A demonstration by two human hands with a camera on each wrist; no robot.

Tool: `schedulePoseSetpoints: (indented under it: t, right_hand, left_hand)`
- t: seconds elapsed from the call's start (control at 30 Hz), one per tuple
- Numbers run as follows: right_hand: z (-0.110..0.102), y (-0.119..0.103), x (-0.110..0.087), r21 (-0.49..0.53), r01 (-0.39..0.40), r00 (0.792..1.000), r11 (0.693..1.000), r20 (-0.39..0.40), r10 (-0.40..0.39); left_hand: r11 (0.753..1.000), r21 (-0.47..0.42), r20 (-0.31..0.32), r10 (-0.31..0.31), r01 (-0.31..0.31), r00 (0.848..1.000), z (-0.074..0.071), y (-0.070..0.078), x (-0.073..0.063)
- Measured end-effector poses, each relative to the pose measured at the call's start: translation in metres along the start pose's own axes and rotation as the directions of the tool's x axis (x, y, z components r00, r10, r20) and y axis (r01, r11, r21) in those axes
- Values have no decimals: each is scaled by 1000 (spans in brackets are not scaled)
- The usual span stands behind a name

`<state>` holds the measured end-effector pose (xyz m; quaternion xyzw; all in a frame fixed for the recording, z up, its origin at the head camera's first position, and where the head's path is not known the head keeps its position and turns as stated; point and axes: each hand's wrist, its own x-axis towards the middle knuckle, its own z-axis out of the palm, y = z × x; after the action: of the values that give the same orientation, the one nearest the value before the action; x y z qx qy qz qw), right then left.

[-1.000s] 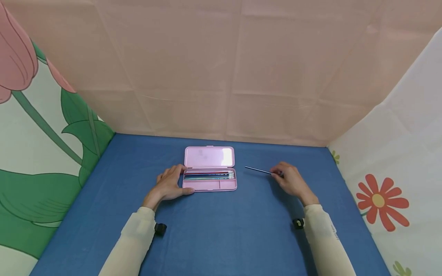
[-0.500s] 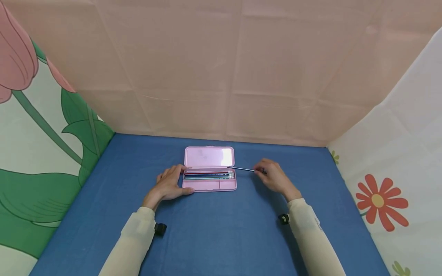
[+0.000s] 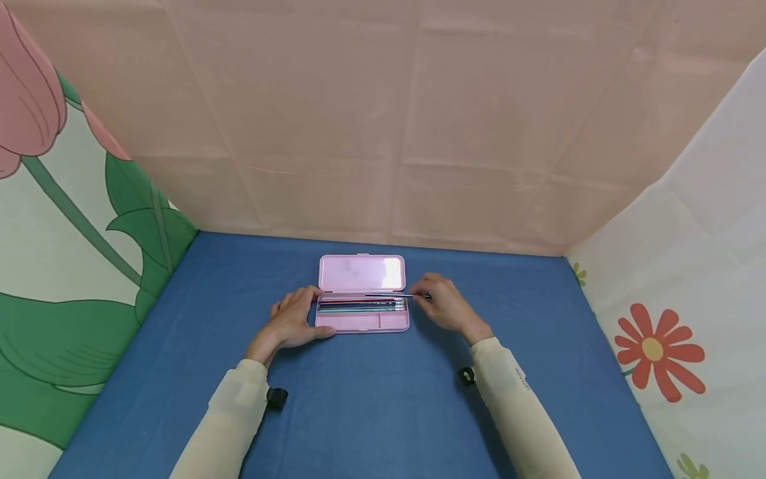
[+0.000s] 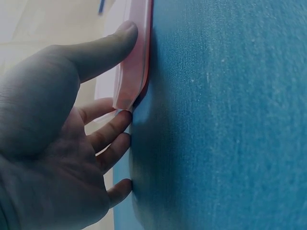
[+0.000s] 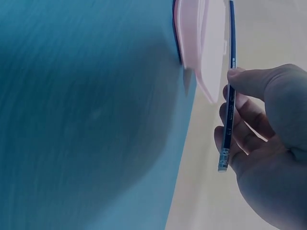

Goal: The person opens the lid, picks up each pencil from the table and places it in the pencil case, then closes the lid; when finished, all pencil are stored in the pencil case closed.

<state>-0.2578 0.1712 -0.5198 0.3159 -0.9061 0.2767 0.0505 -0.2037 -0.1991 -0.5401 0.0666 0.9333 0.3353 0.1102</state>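
A pink pencil case (image 3: 362, 322) lies on the blue cloth with its lid (image 3: 362, 273) raised at the back. Several pencils (image 3: 358, 306) lie side by side in its long rear compartment. My left hand (image 3: 291, 320) holds the case's left end, thumb at the front corner and fingers at the back; the left wrist view shows the thumb against the pink wall (image 4: 132, 72). Between thumb and fingers my right hand (image 3: 445, 306) pinches a dark blue pencil (image 5: 229, 115) near its eraser end. That pencil stretches leftward above the case's rear edge, apart from the pencils inside.
Blue cloth (image 3: 371, 412) covers the table. A plain beige backdrop (image 3: 389, 133) rises behind it. Flower-printed sheets stand at the left (image 3: 78, 279) and right (image 3: 688, 299). The case's front has a small divider (image 3: 380, 320) between two compartments.
My right hand has moved left, carrying the pencil from beside the case to over its rear edge. The left hand and the case have stayed in place.
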Motion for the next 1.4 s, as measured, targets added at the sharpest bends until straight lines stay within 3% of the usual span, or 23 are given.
schedulePoseSetpoints:
  t: [0.63,1.0,1.4]
  right_hand:
    - [27,-36,48,-25,75,994,997,81,-73]
    - [42,-45,59,-18,82,992,996,97,-80]
    - [55,-49,68,-37,95,992,995,85,-92]
  left_hand:
    - [1000,-2,-9,11,-11,1000,0,0,0]
    - [1000,12,14,8,-8,1000,-8,11,-6]
    - [1000,19,13,5,-6,1000,-7,10,-6]
